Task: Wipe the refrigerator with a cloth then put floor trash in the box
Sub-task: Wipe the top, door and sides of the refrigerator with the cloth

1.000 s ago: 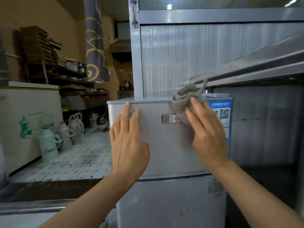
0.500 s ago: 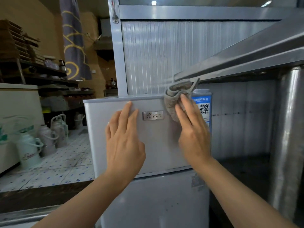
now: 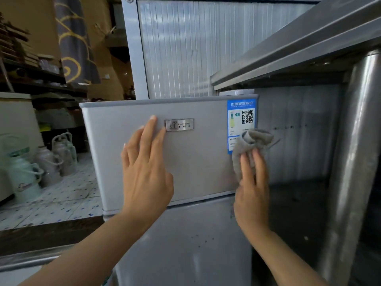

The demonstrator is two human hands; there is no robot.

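A small silver refrigerator (image 3: 198, 162) stands in front of me, with a metal badge and a blue label on its upper door. My left hand (image 3: 146, 172) lies flat against the upper door, fingers straight, just left of the badge. My right hand (image 3: 252, 190) presses a crumpled grey cloth (image 3: 250, 145) against the door's right edge, over the lower part of the blue label (image 3: 241, 120); its fingers look straight on the cloth. No box or floor trash is in sight.
A steel shelf (image 3: 288, 50) juts out above the refrigerator on the right, with a steel post (image 3: 354, 162) beside it. Several thermos jugs (image 3: 59, 153) stand on the tiled floor at left. Dark shelving (image 3: 31, 75) lines the far left wall.
My right hand has slid the cloth down from the door's top right corner onto the lower part of the blue label. My left hand stays flat on the door.
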